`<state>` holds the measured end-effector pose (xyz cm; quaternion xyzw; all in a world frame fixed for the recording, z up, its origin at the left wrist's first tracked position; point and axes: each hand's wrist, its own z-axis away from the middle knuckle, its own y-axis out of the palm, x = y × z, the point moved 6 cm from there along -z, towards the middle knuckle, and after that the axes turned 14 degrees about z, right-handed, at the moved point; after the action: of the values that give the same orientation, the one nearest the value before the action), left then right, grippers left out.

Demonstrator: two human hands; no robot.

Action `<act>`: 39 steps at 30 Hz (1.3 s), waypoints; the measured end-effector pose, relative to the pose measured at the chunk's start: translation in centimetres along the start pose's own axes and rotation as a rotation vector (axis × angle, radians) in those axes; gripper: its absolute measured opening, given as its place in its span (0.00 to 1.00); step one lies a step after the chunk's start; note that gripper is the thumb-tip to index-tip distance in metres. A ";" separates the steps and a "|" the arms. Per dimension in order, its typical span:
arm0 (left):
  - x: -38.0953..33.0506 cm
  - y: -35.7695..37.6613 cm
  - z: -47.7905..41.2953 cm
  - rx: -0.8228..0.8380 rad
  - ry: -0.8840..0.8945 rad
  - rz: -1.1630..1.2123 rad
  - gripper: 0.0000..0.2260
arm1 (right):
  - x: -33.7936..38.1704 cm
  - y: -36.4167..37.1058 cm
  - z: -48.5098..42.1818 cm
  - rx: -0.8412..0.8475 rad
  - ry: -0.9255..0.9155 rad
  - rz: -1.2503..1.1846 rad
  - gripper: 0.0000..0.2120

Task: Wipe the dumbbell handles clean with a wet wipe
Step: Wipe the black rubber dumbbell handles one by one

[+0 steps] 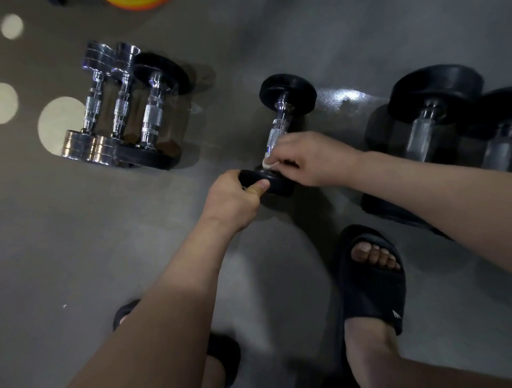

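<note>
A black-ended dumbbell (pixel 279 121) with a knurled chrome handle lies on the grey floor in the middle. My left hand (pixel 235 199) grips the rim of its near black end. My right hand (pixel 313 157) pinches a small white wet wipe (pixel 268 165) against the near end of the handle, where it meets the weight. Most of the wipe is hidden under my fingers.
Three dumbbells (pixel 124 108) lie side by side at the left, two chrome and one black-ended. Two larger black dumbbells (pixel 432 116) lie at the right. My feet in black slides (pixel 371 279) stand below. An orange object (pixel 138 3) shows at the top edge.
</note>
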<state>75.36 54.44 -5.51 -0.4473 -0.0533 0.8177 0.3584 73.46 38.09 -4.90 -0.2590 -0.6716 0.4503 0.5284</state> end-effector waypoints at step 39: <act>-0.9 -0.4 0.4 0.014 -0.032 -0.034 0.08 | -4.1 -2.1 -0.6 -0.248 0.431 0.219 0.14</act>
<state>75.52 54.28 -4.50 -0.4305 -0.0608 0.8189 0.3746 75.54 33.95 -5.01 -0.4825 -0.5617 0.3537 0.5715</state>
